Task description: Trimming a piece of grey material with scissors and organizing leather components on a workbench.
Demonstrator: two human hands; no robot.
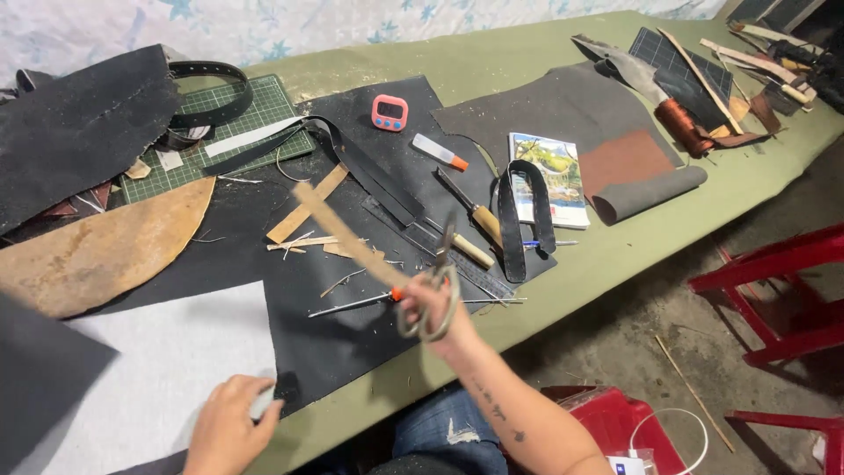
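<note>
At the bottom left of the frame, the left hand [227, 424] presses down with bent fingers on a white sheet [167, 369] that lies on the long green table [492, 62]. It grips nothing.

A bit higher, near the middle, the right hand [428, 303] is lifted above the table. Its fingers are through the loops of a pair of big metal scissors [437, 290], and it also holds a long thin tan leather strip [347, 233] that slants up to the left.

Under that hand lies a large black leather sheet [334, 334] with small scraps on it. A thin tool with an orange grip [360, 303] rests there too.

Further up in the middle are a wooden-handled tool [470, 215], a black strap loop [519, 220] and a small picture book [549, 176].

At the upper left sits a green cutting mat [220, 132]. A pink timer [389, 112] sits near the top middle.

At the lower right stands a red plastic stool [615, 422].
</note>
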